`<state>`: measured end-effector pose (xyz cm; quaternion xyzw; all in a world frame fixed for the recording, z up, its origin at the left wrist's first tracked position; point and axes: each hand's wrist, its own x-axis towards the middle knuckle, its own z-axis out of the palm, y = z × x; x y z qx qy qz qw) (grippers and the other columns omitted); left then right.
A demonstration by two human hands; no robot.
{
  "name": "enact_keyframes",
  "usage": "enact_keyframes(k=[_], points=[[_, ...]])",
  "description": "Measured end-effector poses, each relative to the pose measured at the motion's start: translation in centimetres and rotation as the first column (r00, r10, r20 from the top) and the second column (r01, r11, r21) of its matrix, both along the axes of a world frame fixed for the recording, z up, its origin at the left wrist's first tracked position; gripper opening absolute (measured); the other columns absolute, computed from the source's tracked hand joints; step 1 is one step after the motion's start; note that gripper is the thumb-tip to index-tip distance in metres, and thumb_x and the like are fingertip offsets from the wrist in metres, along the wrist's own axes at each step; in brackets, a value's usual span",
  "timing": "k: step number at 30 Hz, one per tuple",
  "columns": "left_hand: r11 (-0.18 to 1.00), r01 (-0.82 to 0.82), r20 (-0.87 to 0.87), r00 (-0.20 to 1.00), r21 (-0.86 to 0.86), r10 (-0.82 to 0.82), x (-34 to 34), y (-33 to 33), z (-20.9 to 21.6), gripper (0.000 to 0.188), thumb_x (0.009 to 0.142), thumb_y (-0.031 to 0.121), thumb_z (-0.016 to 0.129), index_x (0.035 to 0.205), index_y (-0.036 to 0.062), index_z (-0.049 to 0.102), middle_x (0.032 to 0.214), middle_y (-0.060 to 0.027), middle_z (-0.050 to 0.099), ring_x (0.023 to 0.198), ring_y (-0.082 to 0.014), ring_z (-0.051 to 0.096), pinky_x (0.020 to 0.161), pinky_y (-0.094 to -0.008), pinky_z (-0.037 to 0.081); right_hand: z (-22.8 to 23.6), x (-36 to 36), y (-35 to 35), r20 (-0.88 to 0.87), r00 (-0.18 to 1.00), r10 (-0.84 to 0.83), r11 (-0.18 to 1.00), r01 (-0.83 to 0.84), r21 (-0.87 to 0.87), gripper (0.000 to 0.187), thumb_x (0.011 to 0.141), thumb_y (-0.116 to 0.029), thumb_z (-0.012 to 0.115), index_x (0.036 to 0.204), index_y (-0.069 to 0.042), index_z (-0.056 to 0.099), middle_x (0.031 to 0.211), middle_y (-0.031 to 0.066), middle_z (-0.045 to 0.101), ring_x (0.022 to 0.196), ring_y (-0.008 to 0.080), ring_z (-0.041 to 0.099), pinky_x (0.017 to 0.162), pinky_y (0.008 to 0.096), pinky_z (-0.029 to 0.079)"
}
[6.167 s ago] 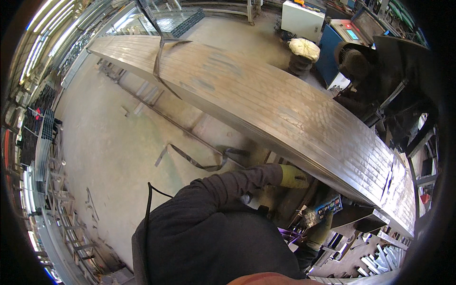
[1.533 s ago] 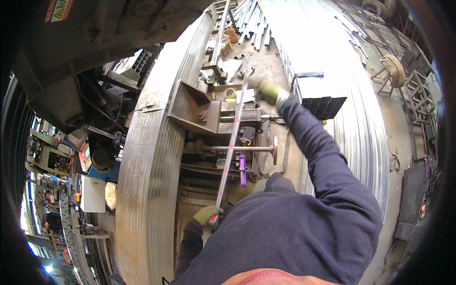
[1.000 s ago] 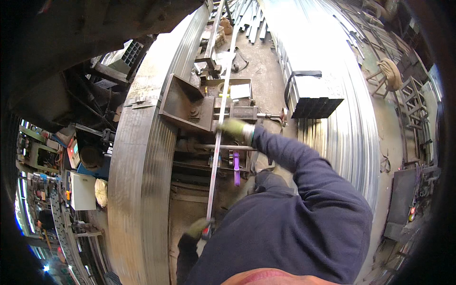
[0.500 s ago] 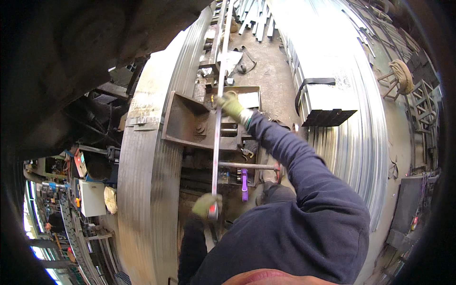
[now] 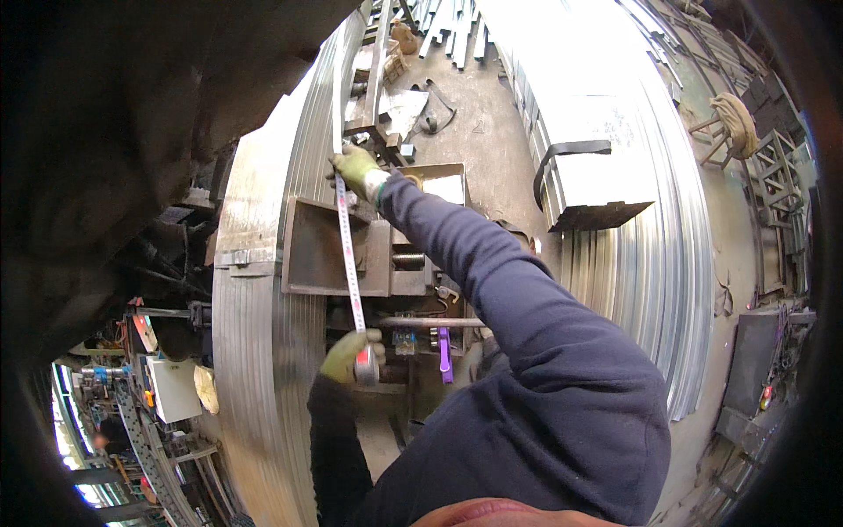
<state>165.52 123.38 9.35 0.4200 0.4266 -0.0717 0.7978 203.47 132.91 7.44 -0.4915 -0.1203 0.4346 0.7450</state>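
My gloved left hand [image 5: 336, 357] is closed round the case of a tape measure [image 5: 366, 365], low and left of centre. From it the pale blade [image 5: 349, 255] runs up and away, drawn out over a rusty metal tray [image 5: 309, 250]. Farther up, my gloved right hand [image 5: 358, 169] is closed on the blade, its arm stretched across from the right. Past that hand a bright narrow strip [image 5: 337, 88] continues along a stack of tubes; whether it is blade or metal bar is unclear. Under my right forearm are a metal bar [image 5: 421, 322] and a purple clamp-like handle [image 5: 445, 356].
Long steel tubes [image 5: 246, 351] are stacked on the left, and another bright stack [image 5: 615, 272] with a black strap [image 5: 575, 149] lies right. A dark machine part overhangs the upper left. A stool [image 5: 733, 132] stands far right; short tube pieces [image 5: 457, 35] lie ahead.
Both hands have shifted left with the tape measure, the right one also slightly upward. The blade now slants over the rusty tray, and its markings show more plainly.
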Motion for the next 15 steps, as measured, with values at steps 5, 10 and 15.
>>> enact_keyframes(k=[5, 10, 15], points=[[0.995, 0.053, -0.263, 0.964, 0.085, -0.029, -4.6, -0.8, -1.6, 0.033, 0.099, 0.028, 0.063, 0.117, -0.0004, 0.062, 0.091, -0.0107, 0.067, 0.077, -0.0238, 0.067, 0.068, -0.0416, 0.058, 3.3, 6.8, 5.3, 0.077, 0.997, 0.025, 0.994, -0.017, -0.104, 0.029, 0.108, -0.017, 0.046, 0.127, 0.003, 0.055, 0.108, 0.0236, 0.074, 0.088, 0.0327, 0.077, 0.069, 0.0426, 0.064], [0.998, -0.058, -0.072, 0.996, 0.006, 0.059, -1.8, 3.0, 0.2, 0.03, 0.098, 0.028, 0.062, 0.11, -0.0002, 0.064, 0.088, -0.0123, 0.067, 0.076, -0.0258, 0.067, 0.066, -0.0413, 0.057, 2.6, 7.4, 9.0, 0.223, 0.969, 0.102, 0.988, -0.073, -0.134, 0.022, 0.106, -0.016, 0.055, 0.117, 0.001, 0.062, 0.103, 0.0155, 0.075, 0.085, 0.029, 0.076, 0.068, 0.0416, 0.064], [0.982, -0.041, -0.067, 0.996, 0.186, 0.054, 2.0, 9.1, 2.6, 0.032, 0.1, 0.031, 0.062, 0.11, 0.0003, 0.064, 0.087, -0.0132, 0.07, 0.071, -0.0266, 0.07, 0.063, -0.0402, 0.059, -0.8, 2.3, 9.9, 0.166, 0.958, 0.232, 0.96, -0.198, -0.199, 0.035, 0.1, -0.026, 0.064, 0.118, 0.003, 0.066, 0.093, 0.0161, 0.072, 0.085, 0.0278, 0.074, 0.065, 0.039, 0.061]])
